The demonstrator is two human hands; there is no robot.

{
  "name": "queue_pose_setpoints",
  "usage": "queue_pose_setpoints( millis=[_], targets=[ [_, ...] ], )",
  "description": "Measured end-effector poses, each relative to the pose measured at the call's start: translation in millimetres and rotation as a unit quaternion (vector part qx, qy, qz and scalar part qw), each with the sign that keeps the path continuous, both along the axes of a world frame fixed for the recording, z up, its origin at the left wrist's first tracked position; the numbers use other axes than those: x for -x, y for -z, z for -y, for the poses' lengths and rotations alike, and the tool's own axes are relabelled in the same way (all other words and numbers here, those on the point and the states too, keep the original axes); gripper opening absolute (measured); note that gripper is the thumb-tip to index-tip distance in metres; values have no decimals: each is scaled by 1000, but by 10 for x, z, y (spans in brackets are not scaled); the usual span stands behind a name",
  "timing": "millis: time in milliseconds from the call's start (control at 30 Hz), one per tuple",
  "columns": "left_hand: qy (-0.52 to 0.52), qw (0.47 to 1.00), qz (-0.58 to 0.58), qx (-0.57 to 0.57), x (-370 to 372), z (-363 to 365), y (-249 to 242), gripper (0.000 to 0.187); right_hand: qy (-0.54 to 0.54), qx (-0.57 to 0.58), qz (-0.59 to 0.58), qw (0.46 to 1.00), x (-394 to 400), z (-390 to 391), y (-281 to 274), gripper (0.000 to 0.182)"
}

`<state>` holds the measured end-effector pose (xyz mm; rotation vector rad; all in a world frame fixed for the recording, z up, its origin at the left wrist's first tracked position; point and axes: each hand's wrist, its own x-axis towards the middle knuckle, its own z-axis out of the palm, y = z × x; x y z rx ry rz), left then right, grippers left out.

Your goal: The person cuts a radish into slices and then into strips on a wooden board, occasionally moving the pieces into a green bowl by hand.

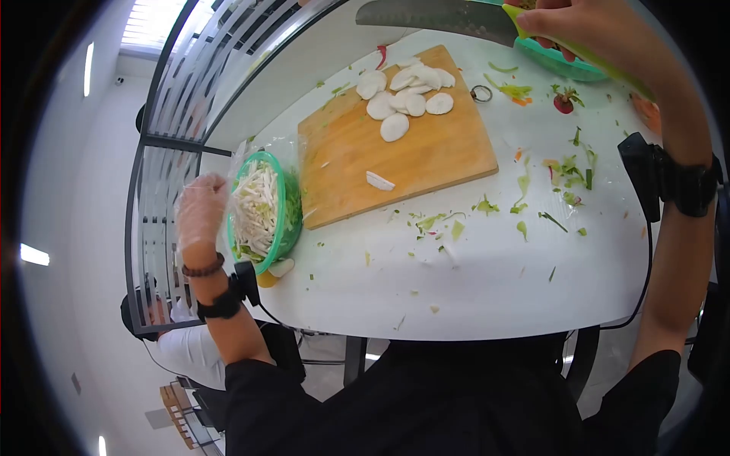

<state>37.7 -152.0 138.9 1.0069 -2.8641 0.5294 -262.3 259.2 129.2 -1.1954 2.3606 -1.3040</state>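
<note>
My right hand (582,24), at the top right, is wrapped round the green handle of a large kitchen knife (445,20). Its broad blade points left, above the far edge of a wooden cutting board (350,163). On the board lie several round white slices (394,128), apparently radish, and one loose cut piece (379,181) near the front. My left hand (201,207), in a clear plastic glove, is beside a green bowl (282,209) filled with white shreds (255,204) and green leaves. Its fingers are curled closed; what they hold, if anything, is hidden.
Vegetable scraps (566,171) litter the white table (365,296). A red radish (563,102) and a metal ring (481,93) lie right of the board. Another green bowl (582,71) stands at the far right. A slatted partition (171,163) borders the left; a person (186,349) sits beyond.
</note>
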Motion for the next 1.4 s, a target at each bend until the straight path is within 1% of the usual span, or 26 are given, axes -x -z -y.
queue_pose_setpoints(
  millis=[33,67,100,133,200,233,267,300,367,467,533,600,633,667,700,733,800,867,900,1000,1033,1100,1233,1333,1367,1400],
  targets=[
    [28,996,-38,-70,164,-296,17,17,24,-8,-57,998,-88,30,62,21],
    [54,986,-74,-140,285,-558,107,15,33,-14,-84,996,-116,51,78,21],
    [158,971,-75,-166,362,-720,246,14,43,-21,-110,993,-147,70,95,21],
    [259,944,-76,-188,446,-881,381,14,39,-23,-108,993,-135,79,105,21],
    [298,923,-39,-240,632,-1280,589,21,24,-32,-67,997,-120,89,78,21],
    [323,915,-23,-240,701,-1325,691,27,14,-39,-28,999,-102,72,27,21],
    [350,906,-6,-239,754,-1329,792,33,11,-48,-49,998,-128,58,29,22],
    [353,902,-14,-250,781,-1341,856,24,8,-55,-70,996,-152,45,31,22],
    [346,904,-13,-251,826,-1280,955,20,12,-67,-98,993,-211,30,30,23],
    [335,901,-23,-275,880,-1275,1014,16,29,-132,108,985,-196,113,-282,28],
    [341,899,-25,-274,911,-1263,1077,15,40,-147,59,987,-223,207,-78,34],
    [353,891,-69,-278,921,-1326,1095,14,50,-160,7,986,-256,347,217,41],
    [361,885,-91,-280,926,-1358,1085,14,-14,-67,-142,987,-148,399,541,38],
    [362,895,-98,-243,901,-1390,1046,15,-78,27,-287,954,-19,421,781,36],
    [363,902,-105,-206,846,-1435,986,16,-99,-40,-186,977,-189,440,662,33],
    [365,909,-112,-169,775,-1465,952,17,-100,-11,-226,969,-275,465,766,26],
    [364,914,-79,-162,632,-1502,987,25,-138,-72,-162,974,-435,534,746,19],
    [365,915,-66,-160,516,-1545,1085,30,-155,-34,-192,969,-546,593,909,15],
    [363,917,-64,-153,489,-1576,1124,31,-175,-68,-197,962,-589,589,880,16],
    [343,915,-79,-198,500,-1658,1179,43,-199,-146,-193,950,-626,612,835,17],
    [349,910,-86,-208,503,-1629,1203,46,-199,-166,-208,943,-632,629,810,11],
    [363,898,-104,-226,561,-1562,1244,52,-177,-162,-203,949,-616,647,804,11],
    [374,860,-92,-336,543,-1455,1222,53,-141,-139,-190,962,-636,661,833,12],
    [392,865,-104,-294,535,-1494,1185,51,-120,-183,-123,968,-707,742,875,12],
    [399,873,-91,-267,529,-1505,1201,51,-129,-204,-128,962,-703,764,899,14],
    [400,869,-79,-281,526,-1513,1209,51,-137,-225,-139,955,-705,776,912,16]
  ],
)
